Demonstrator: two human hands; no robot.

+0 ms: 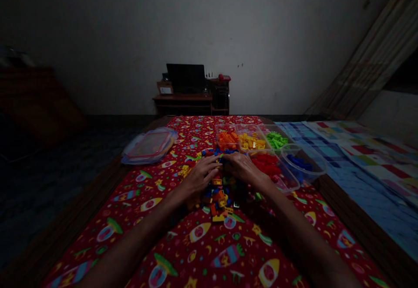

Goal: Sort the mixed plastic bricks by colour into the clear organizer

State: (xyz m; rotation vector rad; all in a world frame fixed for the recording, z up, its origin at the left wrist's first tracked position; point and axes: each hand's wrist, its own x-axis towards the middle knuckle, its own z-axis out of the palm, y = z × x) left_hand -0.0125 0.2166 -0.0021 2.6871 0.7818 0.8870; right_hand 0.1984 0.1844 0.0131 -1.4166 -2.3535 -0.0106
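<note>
Both my hands rest on a heap of mixed coloured bricks (219, 197) on a red cloth with rocket prints (209, 253). My left hand (200, 175) lies over the heap's left side, fingers curled toward the middle. My right hand (242, 167) comes in from the right, its fingertips meeting the left hand's at the heap's far end. What the fingers pinch there is too dark and small to name. Just beyond stand clear tubs of sorted bricks: orange (227, 140), yellow (251, 141), green (276, 140), red (268, 164) and blue (299, 162).
A stack of clear lids (148, 147) lies on the cloth at the left. A checked mat (359, 170) covers the floor to the right. A low desk with a dark screen (186, 79) stands against the far wall. The room is dim.
</note>
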